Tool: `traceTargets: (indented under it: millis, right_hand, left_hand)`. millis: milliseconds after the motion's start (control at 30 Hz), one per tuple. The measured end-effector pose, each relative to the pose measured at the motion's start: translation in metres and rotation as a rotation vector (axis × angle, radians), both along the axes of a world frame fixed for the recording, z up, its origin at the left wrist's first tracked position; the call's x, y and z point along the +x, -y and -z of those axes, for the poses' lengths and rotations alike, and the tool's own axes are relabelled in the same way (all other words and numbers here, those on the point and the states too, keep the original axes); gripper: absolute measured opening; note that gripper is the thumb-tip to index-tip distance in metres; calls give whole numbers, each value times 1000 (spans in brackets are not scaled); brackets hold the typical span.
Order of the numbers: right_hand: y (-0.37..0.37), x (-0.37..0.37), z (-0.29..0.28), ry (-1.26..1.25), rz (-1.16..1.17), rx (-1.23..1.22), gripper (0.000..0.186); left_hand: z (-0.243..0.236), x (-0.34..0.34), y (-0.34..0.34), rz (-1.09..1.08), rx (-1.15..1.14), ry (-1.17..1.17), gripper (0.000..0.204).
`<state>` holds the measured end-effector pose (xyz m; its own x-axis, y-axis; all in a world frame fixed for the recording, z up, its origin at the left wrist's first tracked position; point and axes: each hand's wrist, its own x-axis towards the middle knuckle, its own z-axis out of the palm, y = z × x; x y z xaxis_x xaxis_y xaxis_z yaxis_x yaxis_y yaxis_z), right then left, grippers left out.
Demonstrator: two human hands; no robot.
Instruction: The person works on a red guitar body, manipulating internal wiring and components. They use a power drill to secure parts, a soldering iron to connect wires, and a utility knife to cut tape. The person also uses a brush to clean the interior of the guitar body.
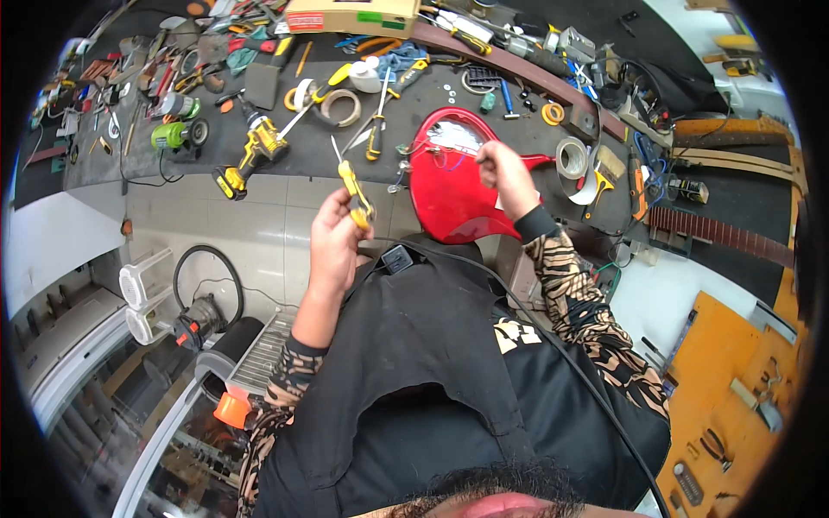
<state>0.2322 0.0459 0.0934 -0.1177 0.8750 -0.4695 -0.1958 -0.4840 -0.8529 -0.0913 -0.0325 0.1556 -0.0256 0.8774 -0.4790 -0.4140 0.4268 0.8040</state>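
My left hand [337, 242] is closed round the yellow-and-black handle of a screwdriver [352, 187], its thin metal tip pointing up and away. In front of me a glossy red guitar body [440, 194] rests at the bench's near edge. Its cavity is open, with silvery lining [455, 135] and thin wires inside. Small metal parts [399, 168] hang on wires at its left side. Over the right part of the body is my right hand [509, 180], fingers curled together in a pinch. Whatever lies between those fingertips is too small to make out.
The dark workbench [302, 155] carries a yellow cordless drill [255, 148], tape rolls [340, 107], another screwdriver [376, 134], a white bottle [365, 76] and a brush [610, 167]. A fretted neck [717, 231] lies at right. A black cable [553, 341] crosses my apron.
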Motion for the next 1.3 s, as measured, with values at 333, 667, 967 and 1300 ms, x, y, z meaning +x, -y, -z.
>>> traceTargets:
  millis: [333, 667, 967, 1300]
  right_hand:
    - [48, -285, -8, 256, -577, 245, 27]
    - [106, -587, -1, 260, -1246, 329, 23]
    - [218, -798, 50, 228, -1880, 340, 19]
    - [496, -1100, 115, -117, -2000, 1468, 26]
  left_hand:
    - [-36, -200, 149, -292, 241, 123, 42]
    - [-65, -343, 327, -566, 333, 40, 45]
    - [-71, -373, 424, -1015, 427, 32, 45]
    - [-45, -382, 449, -1908, 217, -19, 55]
